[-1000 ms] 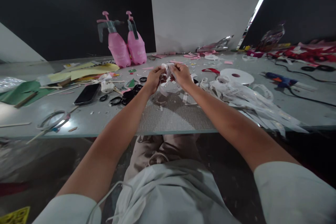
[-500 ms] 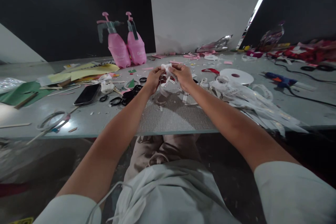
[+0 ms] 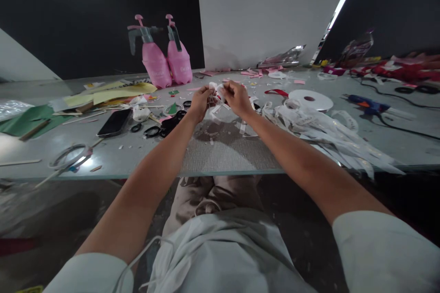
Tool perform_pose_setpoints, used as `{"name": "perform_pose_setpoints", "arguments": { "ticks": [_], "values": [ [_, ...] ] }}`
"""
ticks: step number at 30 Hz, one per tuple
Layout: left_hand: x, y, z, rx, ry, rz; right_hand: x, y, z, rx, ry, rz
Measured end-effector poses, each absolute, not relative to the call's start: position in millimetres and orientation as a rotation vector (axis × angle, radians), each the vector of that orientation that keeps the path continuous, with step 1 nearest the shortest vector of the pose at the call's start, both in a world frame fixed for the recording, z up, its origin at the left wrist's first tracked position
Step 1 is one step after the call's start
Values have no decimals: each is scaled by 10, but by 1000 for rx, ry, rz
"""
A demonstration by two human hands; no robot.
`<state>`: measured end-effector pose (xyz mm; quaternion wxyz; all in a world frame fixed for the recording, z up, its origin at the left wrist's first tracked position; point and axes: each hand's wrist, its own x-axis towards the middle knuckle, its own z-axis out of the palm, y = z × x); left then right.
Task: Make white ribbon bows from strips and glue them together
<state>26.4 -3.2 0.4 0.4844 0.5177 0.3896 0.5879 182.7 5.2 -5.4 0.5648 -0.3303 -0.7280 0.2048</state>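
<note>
Between my hands, above the middle of the table, is a white ribbon bow (image 3: 218, 90) with loose tails below it. My left hand (image 3: 202, 100) pinches its left side. From the right, the fingers of my right hand (image 3: 237, 98) are closed on its other side. Black-handled scissors (image 3: 168, 124) lie just left of my left forearm. A heap of white ribbon strips with printing (image 3: 314, 121) spreads to the right of my right forearm, beside a white ribbon roll (image 3: 319, 100).
Two pink spray bottles (image 3: 156, 65) stand at the back. To the left lie a black phone (image 3: 114, 122), green sheet (image 3: 30, 121) and yellow paper (image 3: 117, 93). A blue glue gun (image 3: 366, 102) with a black cord lies right. Paper scraps litter the table, whose front edge crosses before my lap.
My right hand has turned, its fingers curling in more tightly at the bow. The bow's loops have shifted and look less spread. The arms stay nearly in place.
</note>
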Motion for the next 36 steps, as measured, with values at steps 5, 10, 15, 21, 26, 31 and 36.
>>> {"name": "perform_pose_setpoints", "arguments": {
  "ticks": [5, 10, 15, 21, 26, 31, 36],
  "values": [
    [301, -48, -10, 1477, 1041, 1430, 1809, -41, -45, -815, -1828, 287],
    [323, -83, -11, 1656, 1075, 1411, 1810, -22, -44, -833, -1832, 212],
    [331, -93, -14, 1779, 1105, 1378, 1826, 34, -70, -883, -1873, 206],
    [287, -38, -37, 1916, 1181, 1352, 1840, 64, -106, -913, -1898, 216],
    [288, -17, -31, 1823, 1193, 1379, 1848, 53, -75, -908, -1866, 236],
    [334, -60, 9, 1625, 1114, 1428, 1854, 58, -54, -888, -1838, 259],
    [328, -77, 6, 1586, 1048, 1457, 1839, 50, -51, -855, -1826, 344]
  ]
}}
